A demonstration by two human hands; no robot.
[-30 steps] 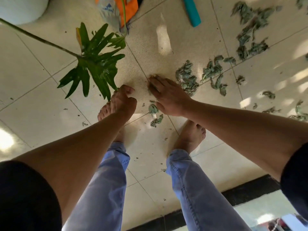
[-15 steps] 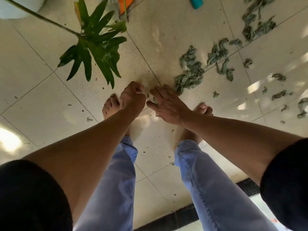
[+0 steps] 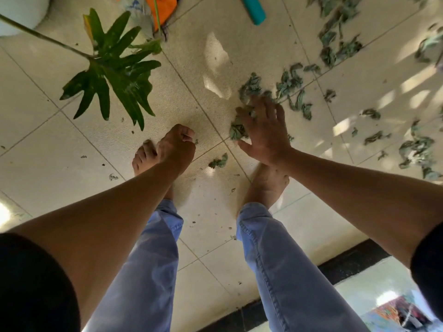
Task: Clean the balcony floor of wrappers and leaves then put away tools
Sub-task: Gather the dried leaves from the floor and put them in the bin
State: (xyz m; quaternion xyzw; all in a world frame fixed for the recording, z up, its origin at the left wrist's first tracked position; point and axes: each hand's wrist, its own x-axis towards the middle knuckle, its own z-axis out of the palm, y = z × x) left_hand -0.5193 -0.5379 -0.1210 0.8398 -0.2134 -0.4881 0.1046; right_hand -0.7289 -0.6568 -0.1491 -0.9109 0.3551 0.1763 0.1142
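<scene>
since the last frame i see the right hand (image 3: 265,130) has swung out from beside the left hand (image 3: 177,147) and now spreads its fingers flat over a clump of dry leaves (image 3: 239,130) on the tiled floor (image 3: 239,44). the left hand is curled tight; what it holds i cannot tell. more leaves lie scattered off to the right.

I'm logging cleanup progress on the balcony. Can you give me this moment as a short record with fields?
left hand: left hand curled into a fist; contents hidden
right hand: right hand fingers spread, on a leaf pile
loose leaf: single clump between the hands
remaining litter: dried leaves scattered up and to the right
tool: teal handle on the tiled floor
other: green plant leaf overhanging
</scene>
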